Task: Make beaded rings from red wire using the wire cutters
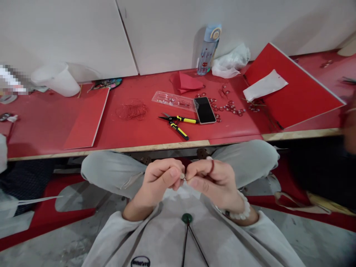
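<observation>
Your fingers [170, 176] can reach over the front edge [155, 148] onto bare worktop [130, 133] between the left red board [90, 122] and the open shears [172, 119], with a tangle of wire [132, 110] behind that gap. The shears and phone [205, 110] block the middle. Right of the phone, small rings [230, 107] crowd the surface farther back, leaving a front lane up to the slanted red panel [300, 100].

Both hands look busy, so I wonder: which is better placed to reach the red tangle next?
Probably the left hand: the red tangle lies on its side, farther from the right hand.
</observation>
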The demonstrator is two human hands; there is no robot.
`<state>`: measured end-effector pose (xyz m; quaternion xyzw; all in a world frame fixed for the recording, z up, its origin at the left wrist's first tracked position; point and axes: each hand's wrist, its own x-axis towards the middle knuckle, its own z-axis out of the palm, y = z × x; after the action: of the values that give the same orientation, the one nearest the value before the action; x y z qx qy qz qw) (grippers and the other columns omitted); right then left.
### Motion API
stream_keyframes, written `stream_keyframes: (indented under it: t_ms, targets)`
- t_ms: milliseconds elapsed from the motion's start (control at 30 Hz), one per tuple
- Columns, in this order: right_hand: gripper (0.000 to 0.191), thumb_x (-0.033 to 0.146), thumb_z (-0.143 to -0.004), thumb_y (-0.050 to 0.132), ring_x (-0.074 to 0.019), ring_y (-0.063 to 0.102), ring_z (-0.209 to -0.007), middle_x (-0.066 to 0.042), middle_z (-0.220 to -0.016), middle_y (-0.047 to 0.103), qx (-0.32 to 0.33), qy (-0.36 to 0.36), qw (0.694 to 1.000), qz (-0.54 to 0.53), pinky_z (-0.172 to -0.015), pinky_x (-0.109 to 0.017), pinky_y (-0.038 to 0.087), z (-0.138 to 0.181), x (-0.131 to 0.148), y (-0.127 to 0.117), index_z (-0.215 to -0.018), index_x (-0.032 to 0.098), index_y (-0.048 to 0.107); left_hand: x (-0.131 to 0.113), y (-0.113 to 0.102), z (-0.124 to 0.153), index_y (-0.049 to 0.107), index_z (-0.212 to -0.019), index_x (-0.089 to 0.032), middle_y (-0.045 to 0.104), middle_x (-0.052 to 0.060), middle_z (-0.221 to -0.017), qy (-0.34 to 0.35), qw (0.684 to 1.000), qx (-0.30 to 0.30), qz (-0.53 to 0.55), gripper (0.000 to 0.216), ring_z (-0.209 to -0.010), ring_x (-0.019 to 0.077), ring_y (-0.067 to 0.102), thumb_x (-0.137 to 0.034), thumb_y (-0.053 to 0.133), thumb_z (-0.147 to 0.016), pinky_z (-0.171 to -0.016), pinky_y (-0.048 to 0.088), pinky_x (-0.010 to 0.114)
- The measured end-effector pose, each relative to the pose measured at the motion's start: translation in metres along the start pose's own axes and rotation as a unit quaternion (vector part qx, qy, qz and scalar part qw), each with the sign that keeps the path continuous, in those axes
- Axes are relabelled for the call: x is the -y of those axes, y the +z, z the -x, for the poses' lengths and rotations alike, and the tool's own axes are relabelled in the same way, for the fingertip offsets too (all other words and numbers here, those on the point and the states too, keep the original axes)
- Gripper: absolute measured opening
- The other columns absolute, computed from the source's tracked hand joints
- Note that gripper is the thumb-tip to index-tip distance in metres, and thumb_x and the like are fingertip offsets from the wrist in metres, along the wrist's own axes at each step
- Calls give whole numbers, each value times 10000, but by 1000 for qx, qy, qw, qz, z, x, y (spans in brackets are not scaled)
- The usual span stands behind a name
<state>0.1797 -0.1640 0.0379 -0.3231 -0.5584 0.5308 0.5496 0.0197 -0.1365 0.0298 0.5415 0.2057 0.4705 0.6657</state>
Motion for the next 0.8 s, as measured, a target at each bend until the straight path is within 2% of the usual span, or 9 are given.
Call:
stream_keyframes:
  t_ms: [100,167,233,300,400,467,567,700,800]
  targets:
    - [314,459,-836,823,-39,154,-381,130,-478,303,56,189,949,-246,-357,-204,145,-7,-5,-3,-776,211,640,-2,2,-4,459,-630,-190,336,-91,-461,-135,974,41,179,453,-371,42,208,-417,619,-988,-398,226,189]
    - [335,461,-801,854,-23,95,-381,150,-486,267,69,241,914,-319,-352,-185,93,-11,-9,-5,-791,210,632,-2,3,-7,463,-643,-189,332,-102,-444,-170,953,44,245,430,-344,29,179,-400,630,-978,-379,241,169]
    - [348,472,-796,854,-23,101,-383,153,-492,279,58,239,914,-324,-351,-176,105,-13,-11,-5,-800,214,621,-1,2,-9,486,-659,-183,371,-97,-456,-186,944,25,272,399,-343,26,191,-376,655,-965,-371,258,154]
    - [341,482,-821,828,-34,171,-383,138,-502,337,17,184,947,-262,-356,-178,175,-13,-11,-4,-806,218,613,0,1,-10,507,-671,-177,406,-90,-472,-196,940,13,280,379,-348,26,214,-367,683,-948,-369,280,147]
    - [161,319,-892,761,-67,358,-433,83,-569,511,-74,0,997,-18,-406,-197,315,-11,-11,-2,-855,223,638,1,0,-9,523,-678,-173,425,-85,-478,-200,937,16,285,370,-343,26,227,-368,685,-948,-360,300,143]
    - [92,158,-903,704,-88,472,-492,50,-650,615,-100,-142,969,177,-450,-209,390,-8,-12,-4,-930,234,659,2,0,-9,521,-677,-174,429,-84,-478,-199,936,18,291,372,-336,23,217,-371,673,-953,-350,301,140]
    - [250,47,-905,631,-127,624,-626,4,-792,710,-93,-270,889,357,-544,-236,503,-8,-15,-8,-1045,253,656,4,1,-10,505,-663,-176,435,-83,-474,-192,939,9,287,387,-325,19,209,-374,676,-948,-337,294,137]
    - [248,40,-923,552,-162,624,-664,-21,-808,703,-72,-343,831,433,-611,-278,545,-12,-19,-12,-1040,248,620,5,4,-10,467,-642,-181,418,-93,-454,-188,947,-4,260,431,-310,15,194,-403,696,-932,-330,286,141]
    - [224,37,-917,530,-159,585,-629,-8,-743,665,-52,-341,833,433,-569,-265,509,-13,-18,-11,-973,245,591,6,6,-10,456,-634,-180,407,-97,-452,-182,953,-12,240,459,-313,11,196,-430,707,-926,-337,283,141]
